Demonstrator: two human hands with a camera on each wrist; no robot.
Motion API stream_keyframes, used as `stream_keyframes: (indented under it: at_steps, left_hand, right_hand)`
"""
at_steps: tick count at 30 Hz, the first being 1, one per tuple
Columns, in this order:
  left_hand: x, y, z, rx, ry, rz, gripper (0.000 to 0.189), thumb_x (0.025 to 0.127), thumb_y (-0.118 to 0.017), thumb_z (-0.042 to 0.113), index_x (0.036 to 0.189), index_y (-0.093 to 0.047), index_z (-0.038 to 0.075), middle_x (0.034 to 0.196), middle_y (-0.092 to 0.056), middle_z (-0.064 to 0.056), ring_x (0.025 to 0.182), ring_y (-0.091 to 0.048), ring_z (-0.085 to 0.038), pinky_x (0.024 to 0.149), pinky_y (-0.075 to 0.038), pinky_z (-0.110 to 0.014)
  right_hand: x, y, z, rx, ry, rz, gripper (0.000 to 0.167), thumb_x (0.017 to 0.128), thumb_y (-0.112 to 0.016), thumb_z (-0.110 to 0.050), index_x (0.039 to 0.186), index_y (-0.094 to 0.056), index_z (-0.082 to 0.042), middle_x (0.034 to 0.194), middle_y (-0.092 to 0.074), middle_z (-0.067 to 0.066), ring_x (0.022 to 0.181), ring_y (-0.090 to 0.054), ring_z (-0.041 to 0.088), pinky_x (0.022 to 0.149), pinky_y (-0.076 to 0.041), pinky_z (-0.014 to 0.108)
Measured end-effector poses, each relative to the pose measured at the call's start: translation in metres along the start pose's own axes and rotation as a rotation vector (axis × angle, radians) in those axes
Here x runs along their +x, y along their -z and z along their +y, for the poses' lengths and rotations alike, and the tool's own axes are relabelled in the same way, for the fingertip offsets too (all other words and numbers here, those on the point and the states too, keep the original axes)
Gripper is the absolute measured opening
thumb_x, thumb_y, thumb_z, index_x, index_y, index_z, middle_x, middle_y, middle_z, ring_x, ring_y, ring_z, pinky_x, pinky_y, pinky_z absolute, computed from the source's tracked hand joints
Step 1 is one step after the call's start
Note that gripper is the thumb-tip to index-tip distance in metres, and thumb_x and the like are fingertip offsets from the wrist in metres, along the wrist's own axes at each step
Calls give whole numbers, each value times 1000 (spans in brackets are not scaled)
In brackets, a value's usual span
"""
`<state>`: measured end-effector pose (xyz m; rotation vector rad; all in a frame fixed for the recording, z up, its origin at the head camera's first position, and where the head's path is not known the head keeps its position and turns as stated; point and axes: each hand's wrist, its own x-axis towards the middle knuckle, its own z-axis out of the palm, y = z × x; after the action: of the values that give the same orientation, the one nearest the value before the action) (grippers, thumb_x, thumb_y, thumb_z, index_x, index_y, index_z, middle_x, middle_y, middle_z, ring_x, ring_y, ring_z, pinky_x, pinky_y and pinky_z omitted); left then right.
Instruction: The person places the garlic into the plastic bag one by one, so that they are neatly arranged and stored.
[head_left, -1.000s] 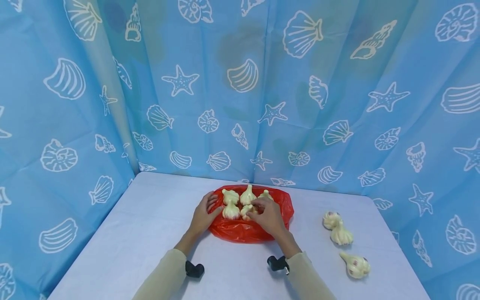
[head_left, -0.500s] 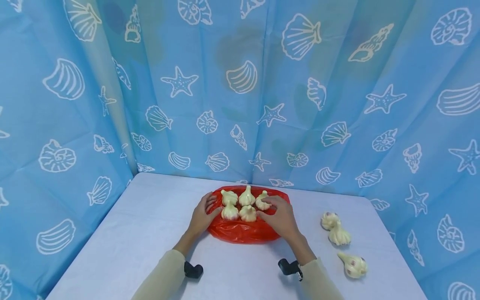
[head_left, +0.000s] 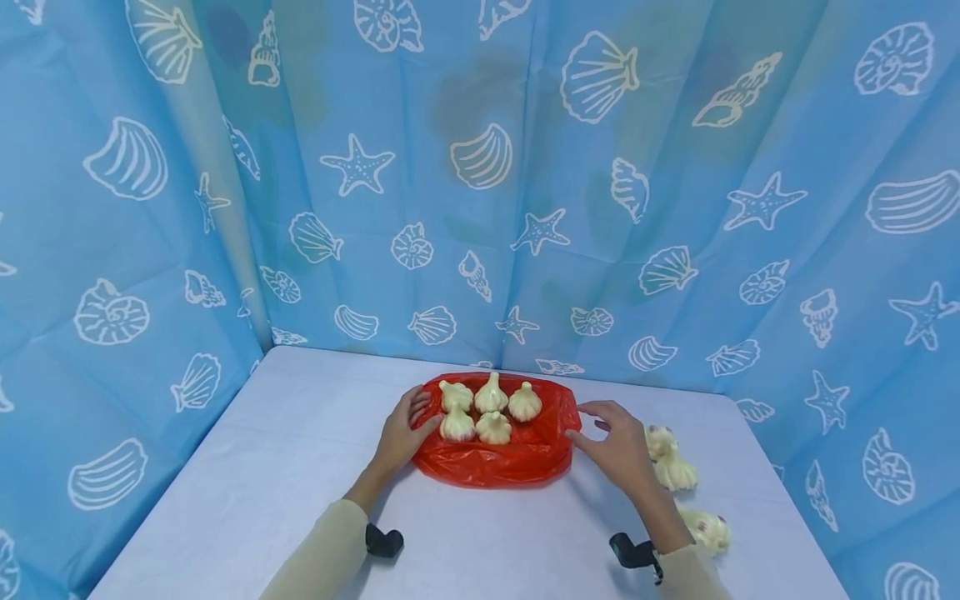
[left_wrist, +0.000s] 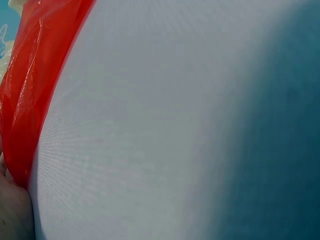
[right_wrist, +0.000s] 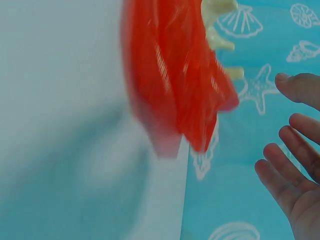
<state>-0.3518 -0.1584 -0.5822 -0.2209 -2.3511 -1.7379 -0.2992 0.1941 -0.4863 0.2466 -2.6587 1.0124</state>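
Several garlic bulbs (head_left: 492, 427) sit in two rows in a red plastic bag (head_left: 487, 467), its mouth spread wide on the table. At the bag's left edge my left hand (head_left: 399, 429) holds the rim, fingers behind and thumb in front. Only part of that hand (left_wrist: 15, 210) shows in the left wrist view, against the red plastic. My right hand (head_left: 618, 446) is just off the bag's right edge, fingers loosely bent and holding nothing. In the right wrist view, its spread fingers (right_wrist: 285, 175) are apart from the bag (right_wrist: 170, 75).
Beyond the right hand lie two garlic bulbs (head_left: 677, 473) close together, and one more bulb (head_left: 708, 531) nearer, partly behind the forearm. The white-covered table (head_left: 315, 433) ends at a blue curtain (head_left: 420, 275) printed with shells, at the back and sides.
My right hand has let go of a garlic bulb at the back right of the bag and moved right, out of it. The left hand has stayed at the bag's left edge.
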Motion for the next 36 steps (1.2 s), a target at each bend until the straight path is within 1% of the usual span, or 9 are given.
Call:
stream_keyframes:
  at_steps: [6,11,16,20,25,28,30,33,36]
  left_hand:
    - [0,0,3,0,8,-3,65,90,-71,16,146,-38,9,137,-53,-9,128,-50,-25,105,-42,-39]
    - [0,2,2,17,-3,-1,67,90,-71,19,147,-37,8,137,-53,-8,128,-50,-25,105,-42,-40]
    - [0,2,0,24,-10,-2,68,90,-72,21,147,-37,8,137,-53,-9,128,-50,-26,105,-42,-41]
    - [0,1,0,20,-9,-4,67,90,-71,22,146,-38,8,136,-53,-9,127,-51,-26,105,-42,-43]
    - [-1,0,1,9,0,-5,66,90,-71,19,146,-38,8,136,-53,-9,127,-50,-26,105,-42,-41]
    - [-1,-1,2,9,14,-7,64,90,-71,16,146,-39,8,136,-53,-8,127,-50,-25,106,-41,-40]
    - [-1,-1,2,10,19,-7,64,90,-71,14,146,-39,8,136,-53,-8,127,-50,-24,105,-41,-39]
    - [-1,0,2,7,9,-8,64,90,-70,15,146,-39,8,136,-53,-9,127,-50,-25,106,-41,-40]
    - [-1,1,2,6,2,-6,65,90,-71,17,146,-39,8,136,-54,-9,127,-50,-25,106,-41,-41]
  right_hand:
    - [-16,18,23,-77,-12,28,47,78,-83,-29,120,-65,-18,124,-61,7,110,-60,28,81,-57,45]
    - [-28,32,36,-132,-46,31,45,80,-81,-31,119,-66,-13,124,-60,13,109,-61,34,84,-55,47]
    - [-38,44,44,-156,-105,35,45,81,-80,-26,120,-66,-9,129,-58,17,115,-58,37,89,-52,50]
    - [-48,51,51,-166,-128,56,46,79,-82,-22,120,-66,-6,125,-60,19,112,-59,38,88,-52,51]
    - [-59,58,66,-191,-75,111,44,76,-84,-18,115,-68,-3,114,-64,19,107,-60,39,83,-55,50]
    - [-65,63,75,-198,-69,124,44,75,-84,-17,113,-68,-2,112,-65,19,106,-60,39,82,-55,50]
    - [-69,68,81,-203,-114,103,46,76,-84,-20,115,-67,-1,113,-64,20,107,-59,40,84,-54,52]
    - [-74,74,85,-213,-227,40,51,78,-82,-25,119,-64,-1,119,-60,24,112,-56,43,87,-52,54]
    - [-78,80,89,-219,-312,-13,56,80,-80,-31,123,-61,0,124,-56,27,114,-53,45,87,-50,56]
